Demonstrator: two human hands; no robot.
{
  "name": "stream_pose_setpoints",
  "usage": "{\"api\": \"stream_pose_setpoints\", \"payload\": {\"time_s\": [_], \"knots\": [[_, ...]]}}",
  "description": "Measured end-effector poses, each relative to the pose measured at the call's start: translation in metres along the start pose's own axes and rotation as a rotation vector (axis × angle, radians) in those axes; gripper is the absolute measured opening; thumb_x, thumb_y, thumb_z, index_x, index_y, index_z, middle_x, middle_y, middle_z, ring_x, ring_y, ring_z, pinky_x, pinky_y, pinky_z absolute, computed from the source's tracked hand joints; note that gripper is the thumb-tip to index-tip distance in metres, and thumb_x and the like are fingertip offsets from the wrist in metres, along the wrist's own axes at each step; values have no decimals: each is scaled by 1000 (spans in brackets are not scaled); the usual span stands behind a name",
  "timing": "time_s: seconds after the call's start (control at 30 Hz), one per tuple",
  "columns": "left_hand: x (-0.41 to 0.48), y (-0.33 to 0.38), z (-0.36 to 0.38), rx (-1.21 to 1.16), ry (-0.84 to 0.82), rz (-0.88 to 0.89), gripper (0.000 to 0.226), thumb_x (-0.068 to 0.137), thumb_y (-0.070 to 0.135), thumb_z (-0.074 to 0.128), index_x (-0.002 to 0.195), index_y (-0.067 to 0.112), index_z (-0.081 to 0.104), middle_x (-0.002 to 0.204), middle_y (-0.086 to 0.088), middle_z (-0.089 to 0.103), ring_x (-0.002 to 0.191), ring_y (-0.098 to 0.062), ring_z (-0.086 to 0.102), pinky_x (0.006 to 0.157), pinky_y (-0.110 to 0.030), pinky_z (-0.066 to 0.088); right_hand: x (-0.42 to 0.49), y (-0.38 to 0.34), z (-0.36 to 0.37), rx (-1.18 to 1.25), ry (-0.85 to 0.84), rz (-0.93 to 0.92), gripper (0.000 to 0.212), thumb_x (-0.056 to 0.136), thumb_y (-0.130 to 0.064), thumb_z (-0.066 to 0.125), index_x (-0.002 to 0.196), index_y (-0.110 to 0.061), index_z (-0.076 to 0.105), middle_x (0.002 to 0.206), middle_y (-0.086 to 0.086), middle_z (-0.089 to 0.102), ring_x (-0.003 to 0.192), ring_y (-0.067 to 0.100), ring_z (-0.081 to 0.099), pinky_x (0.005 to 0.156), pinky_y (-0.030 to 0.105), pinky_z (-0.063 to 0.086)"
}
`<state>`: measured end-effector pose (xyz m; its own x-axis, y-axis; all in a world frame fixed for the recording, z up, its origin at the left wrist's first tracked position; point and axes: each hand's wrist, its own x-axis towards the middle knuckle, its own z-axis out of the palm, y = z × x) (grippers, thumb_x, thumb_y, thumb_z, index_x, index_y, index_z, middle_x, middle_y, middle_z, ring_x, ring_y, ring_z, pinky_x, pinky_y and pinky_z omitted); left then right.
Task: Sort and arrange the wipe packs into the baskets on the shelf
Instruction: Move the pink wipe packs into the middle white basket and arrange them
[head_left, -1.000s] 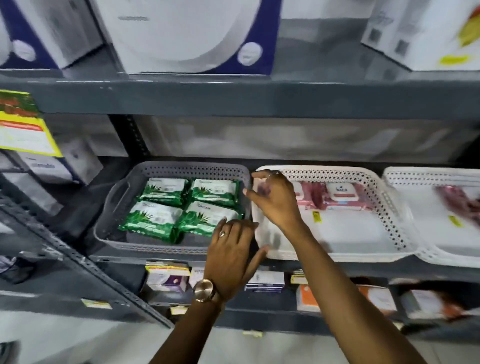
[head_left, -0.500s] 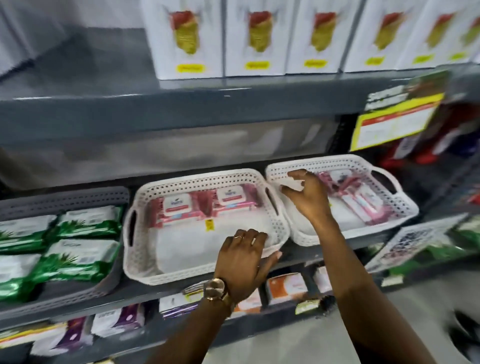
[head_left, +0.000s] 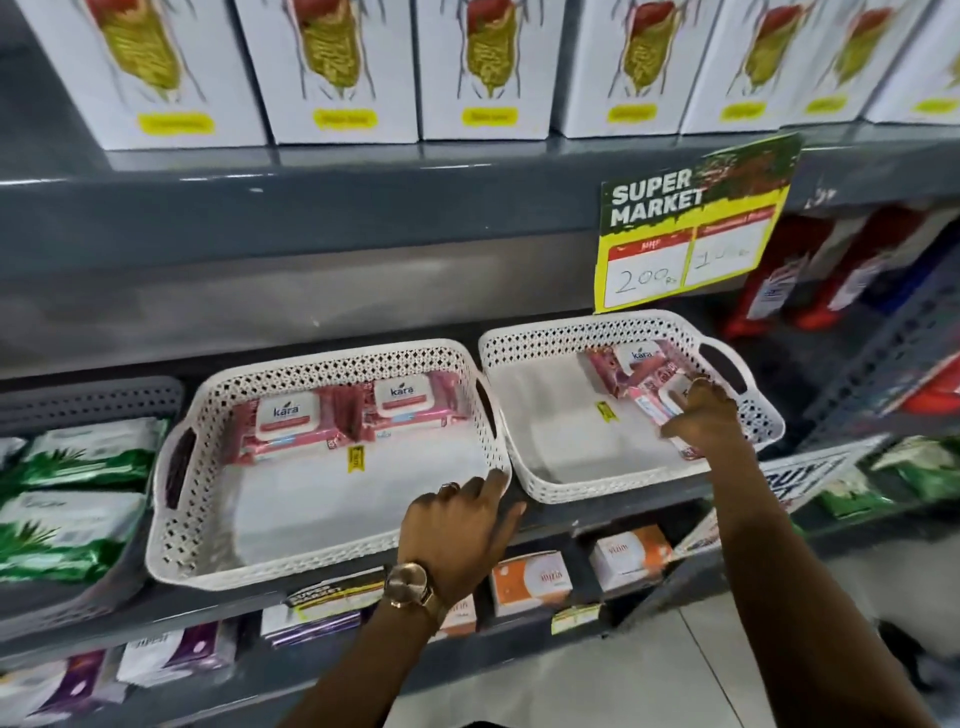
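Note:
Two white lattice baskets stand side by side on the grey shelf. At the back of the middle basket (head_left: 171, 540) lie two pink wipe packs (head_left: 291, 421). The right basket (head_left: 540, 332) holds pink packs in its far right corner, one of them (head_left: 631, 364) lying behind the others. My right hand (head_left: 701, 421) is inside that basket, fingers curled on a front pink wipe pack (head_left: 649, 408) that it partly hides. My left hand (head_left: 457, 530) rests with spread fingers on the middle basket's front right rim and holds nothing.
A grey basket (head_left: 104, 389) at the left holds green wipe packs (head_left: 88, 452). White boxes (head_left: 337, 67) fill the shelf above. A yellow price sign (head_left: 685, 228) hangs over the right basket. Small boxes (head_left: 530, 577) sit on the shelf below, and red packs (head_left: 789, 270) stand at the right.
The view has swung right, past the grey basket. My right hand has gone from the right basket's near rim down onto the pink packs. My left hand has slid right along the middle basket's front.

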<state>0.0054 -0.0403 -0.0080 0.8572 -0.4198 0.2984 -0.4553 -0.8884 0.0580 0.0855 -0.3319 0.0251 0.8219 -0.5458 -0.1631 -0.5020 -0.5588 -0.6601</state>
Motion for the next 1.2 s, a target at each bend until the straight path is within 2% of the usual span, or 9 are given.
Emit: {"api": "stream_pose_setpoints", "payload": {"time_s": [0.2,0.3,0.37,0.57,0.73,0.83,0.93,1.07,1.2], "knots": [[-7,-11,3,29,73,-7,38,88,52,40,93,23,63,69,3,69,57,-21,63,53,-28,48,12,-3,-1,-193,44,-76,83,43,-21,91,116,-7,54,117,21,64,104,37,62,89,45,54],[-25,-36,-1,49,94,-56,43,89,54,37,86,20,64,68,1,69,58,-23,63,57,-32,49,-10,-24,6,-118,145,-185,90,34,-34,87,117,-19,55,112,17,68,100,36,63,87,47,55],[-41,-57,-6,69,118,-80,50,90,58,32,83,20,63,64,1,67,55,-24,62,53,-31,47,-30,-50,9,-44,171,-300,88,41,-29,88,122,-18,55,116,16,66,106,35,61,92,41,51],[-89,-123,-30,134,130,-187,61,86,69,33,77,18,65,54,0,61,49,-22,59,49,-29,45,-110,-156,55,154,-96,-613,82,49,-18,91,123,-13,57,111,1,64,96,11,56,78,16,38],[-116,-161,-46,153,131,-273,72,84,78,25,77,20,66,62,2,64,58,-25,62,59,-34,47,-167,-209,134,43,-319,-785,86,47,-25,92,125,-16,58,117,6,70,101,22,66,86,28,50],[-122,-165,-47,147,104,-251,69,87,75,23,78,21,65,67,2,65,64,-25,61,62,-35,48,-185,-209,179,-157,-364,-818,100,49,-37,90,137,-21,44,132,9,59,118,28,53,97,36,46],[-124,-167,-47,138,78,-238,65,89,72,24,82,22,65,70,2,65,68,-24,61,65,-34,47,-197,-199,214,-255,-359,-885,97,53,-39,88,137,-23,43,134,9,56,120,28,48,100,38,44],[-129,-166,-46,108,67,-218,59,89,71,30,90,23,65,75,4,66,74,-22,60,70,-34,46,-206,-188,232,-281,-377,-882,102,53,-48,85,140,-28,36,142,5,48,129,26,42,108,45,38],[-129,-157,-48,84,84,-220,56,91,69,29,92,25,64,79,6,66,75,-20,61,71,-33,46,-201,-190,217,-180,-377,-876,95,60,-41,84,141,-24,37,144,5,46,134,26,36,112,39,34]]}}
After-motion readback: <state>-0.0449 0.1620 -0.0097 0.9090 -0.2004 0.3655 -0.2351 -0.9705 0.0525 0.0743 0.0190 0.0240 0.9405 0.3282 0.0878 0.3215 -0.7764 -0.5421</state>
